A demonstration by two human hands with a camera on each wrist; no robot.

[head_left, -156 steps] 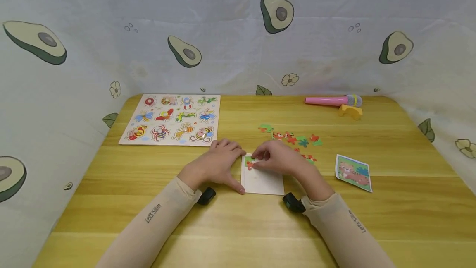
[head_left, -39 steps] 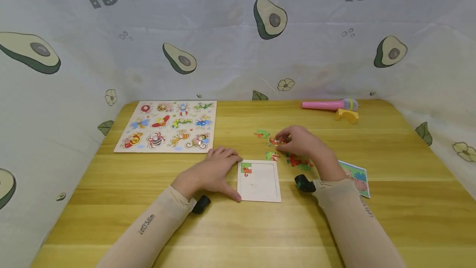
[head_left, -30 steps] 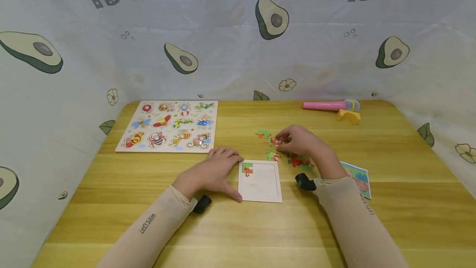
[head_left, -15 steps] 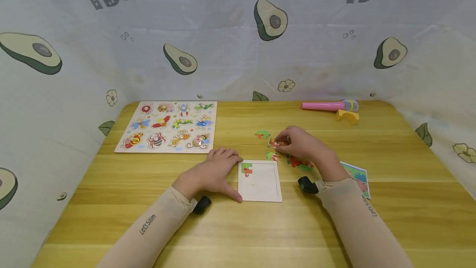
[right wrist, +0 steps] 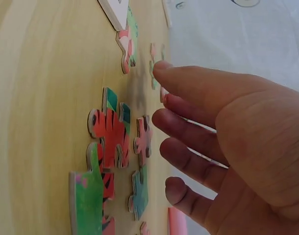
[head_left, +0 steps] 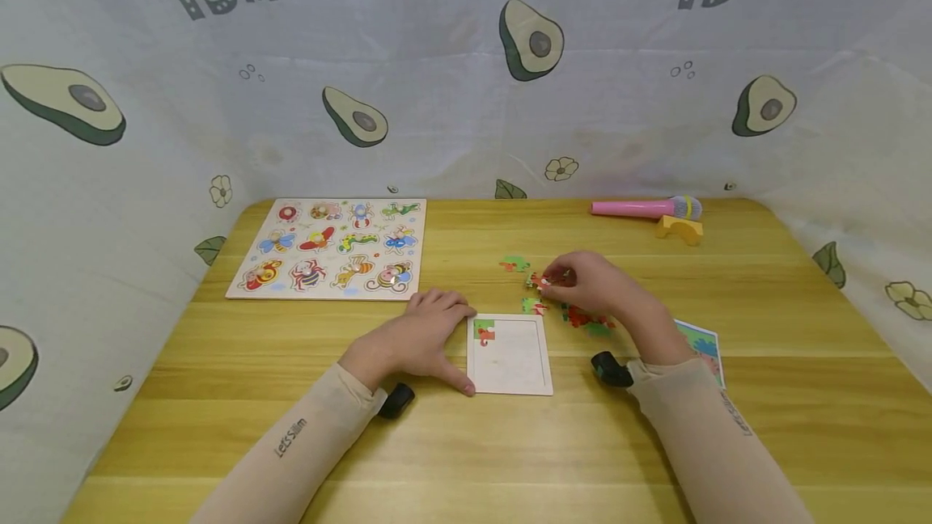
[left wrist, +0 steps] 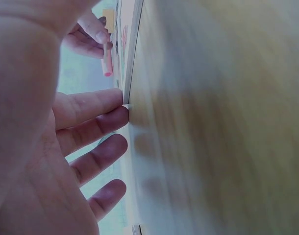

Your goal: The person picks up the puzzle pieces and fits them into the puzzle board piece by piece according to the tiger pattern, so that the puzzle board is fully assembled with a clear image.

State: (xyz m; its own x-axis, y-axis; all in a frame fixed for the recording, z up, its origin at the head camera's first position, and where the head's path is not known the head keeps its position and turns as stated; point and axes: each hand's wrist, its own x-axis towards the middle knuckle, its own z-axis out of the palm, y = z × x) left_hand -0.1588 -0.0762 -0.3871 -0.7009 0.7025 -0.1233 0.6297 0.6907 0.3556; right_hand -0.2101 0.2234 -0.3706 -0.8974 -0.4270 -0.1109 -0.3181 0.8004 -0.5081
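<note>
My left hand (head_left: 418, 338) lies along the left side of a small square puzzle board (head_left: 513, 358), thumb and index fingertip touching its corners, fingers extended. One green and red corner section of puzzle (head_left: 484, 330) sits in the board's upper left. Beyond the board, my right hand (head_left: 593, 285) pinches a red and green puzzle piece (head_left: 537, 281) between thumb and index finger, seemingly just above the table. Around it lie loose pieces: a green one (head_left: 515, 264), a green and pink one (head_left: 534, 306), and a red striped cluster (right wrist: 110, 132) beneath the palm, partly hidden from the head view.
At the back left lies a wooden insect peg board (head_left: 328, 249). A pink toy microphone (head_left: 644, 208) and a yellow arch block (head_left: 680, 229) are at the back right. A picture card (head_left: 702, 342) lies partly behind the right forearm. A patterned cloth surrounds the table.
Since the oldest frame, my right hand has left the board for the loose pieces at upper right. Just now it raises the pinched puzzle piece slightly. My left hand stays at the board's edge.
</note>
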